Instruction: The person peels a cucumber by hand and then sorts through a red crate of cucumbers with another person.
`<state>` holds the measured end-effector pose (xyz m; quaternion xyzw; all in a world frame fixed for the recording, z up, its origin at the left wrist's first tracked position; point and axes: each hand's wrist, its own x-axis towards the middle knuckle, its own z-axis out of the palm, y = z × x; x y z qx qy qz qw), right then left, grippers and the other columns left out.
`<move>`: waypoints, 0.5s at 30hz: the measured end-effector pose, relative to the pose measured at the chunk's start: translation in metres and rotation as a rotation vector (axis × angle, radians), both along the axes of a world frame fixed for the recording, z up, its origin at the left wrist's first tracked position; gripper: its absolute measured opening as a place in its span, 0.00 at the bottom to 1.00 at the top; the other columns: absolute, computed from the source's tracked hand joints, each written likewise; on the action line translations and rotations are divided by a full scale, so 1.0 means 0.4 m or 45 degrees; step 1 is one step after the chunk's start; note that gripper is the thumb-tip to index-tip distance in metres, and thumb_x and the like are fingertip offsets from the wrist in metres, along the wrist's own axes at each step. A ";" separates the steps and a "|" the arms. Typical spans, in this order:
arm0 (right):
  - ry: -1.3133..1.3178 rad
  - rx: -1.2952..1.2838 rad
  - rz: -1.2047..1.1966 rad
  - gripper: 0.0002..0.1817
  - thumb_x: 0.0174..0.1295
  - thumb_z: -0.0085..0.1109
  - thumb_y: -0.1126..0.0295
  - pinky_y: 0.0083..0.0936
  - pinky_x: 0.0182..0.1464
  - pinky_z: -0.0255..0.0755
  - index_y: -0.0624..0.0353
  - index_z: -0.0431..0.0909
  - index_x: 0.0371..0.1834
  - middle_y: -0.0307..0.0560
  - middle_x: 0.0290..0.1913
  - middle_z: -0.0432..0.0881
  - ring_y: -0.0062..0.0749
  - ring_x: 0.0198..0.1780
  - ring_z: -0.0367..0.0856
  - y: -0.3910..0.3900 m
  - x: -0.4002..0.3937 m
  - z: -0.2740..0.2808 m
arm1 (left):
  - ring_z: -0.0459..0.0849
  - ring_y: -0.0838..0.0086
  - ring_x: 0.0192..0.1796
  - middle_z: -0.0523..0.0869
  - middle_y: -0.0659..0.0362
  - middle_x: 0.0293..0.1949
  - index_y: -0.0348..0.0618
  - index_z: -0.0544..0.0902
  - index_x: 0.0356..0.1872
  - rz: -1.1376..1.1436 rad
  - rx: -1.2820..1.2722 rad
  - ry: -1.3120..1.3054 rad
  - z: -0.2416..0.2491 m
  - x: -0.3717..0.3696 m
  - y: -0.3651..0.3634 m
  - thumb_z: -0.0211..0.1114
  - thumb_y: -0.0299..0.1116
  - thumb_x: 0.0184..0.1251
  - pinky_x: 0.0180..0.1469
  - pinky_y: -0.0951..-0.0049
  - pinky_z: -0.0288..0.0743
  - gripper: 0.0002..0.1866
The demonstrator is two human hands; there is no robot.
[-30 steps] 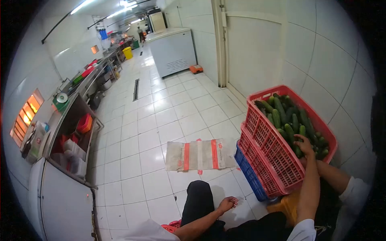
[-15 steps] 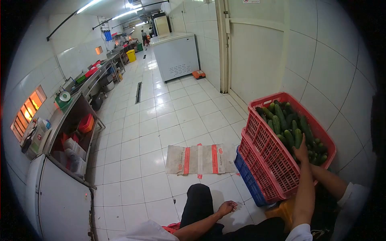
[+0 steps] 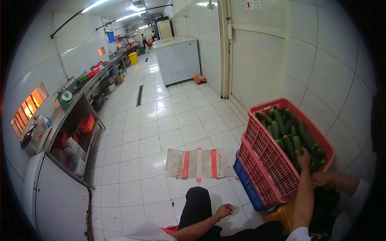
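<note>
At the left, a white cabinet (image 3: 60,197) stands beside a metal worktable (image 3: 64,118) that carries a green dial scale (image 3: 64,98), with plastic tubs (image 3: 74,152) on the shelf beneath. Past it, farther off, are a yellow bin (image 3: 133,58) and a white chest freezer (image 3: 177,60), with an orange case (image 3: 200,79) at the freezer's foot. A flattened, red-banded sheet (image 3: 199,164) lies on the tiled floor (image 3: 150,140). The left hand (image 3: 225,211) hangs low over the floor, partly open with its fingers loosely curled; whether anything small lies between the fingertips cannot be told. To its right, two red plastic crates sit stacked on a blue crate (image 3: 247,182); the top crate (image 3: 273,146) is full of cucumbers (image 3: 287,124), its slatted side hiding the lower ones. The right hand (image 3: 303,158) reaches over the near rim, fingers closed around the lower end of a cucumber (image 3: 297,144). Just beside that forearm, another person's hand (image 3: 320,179) comes in from the right, crowding the crate's near corner. A yellow-orange container (image 3: 281,215) sits below.
</note>
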<state>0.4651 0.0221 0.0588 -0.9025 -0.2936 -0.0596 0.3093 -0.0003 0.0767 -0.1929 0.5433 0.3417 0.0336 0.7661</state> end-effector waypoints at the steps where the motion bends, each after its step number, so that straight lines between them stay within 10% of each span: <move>1: -0.033 0.033 0.017 0.29 0.59 0.69 0.59 0.44 0.60 0.72 0.58 0.74 0.62 0.60 0.58 0.78 0.55 0.59 0.78 -0.003 0.017 -0.019 | 0.81 0.78 0.37 0.85 0.61 0.38 0.39 0.80 0.49 -0.008 0.011 -0.010 0.004 -0.003 0.000 0.49 0.22 0.61 0.40 0.77 0.75 0.17; 15: -0.086 -0.038 0.056 0.36 0.49 0.74 0.69 0.43 0.55 0.74 0.46 0.72 0.64 0.53 0.49 0.76 0.48 0.53 0.77 0.001 -0.037 0.039 | 0.82 0.78 0.36 0.85 0.60 0.36 0.39 0.81 0.46 -0.006 -0.012 0.005 0.010 0.001 -0.003 0.48 0.24 0.65 0.40 0.76 0.76 0.14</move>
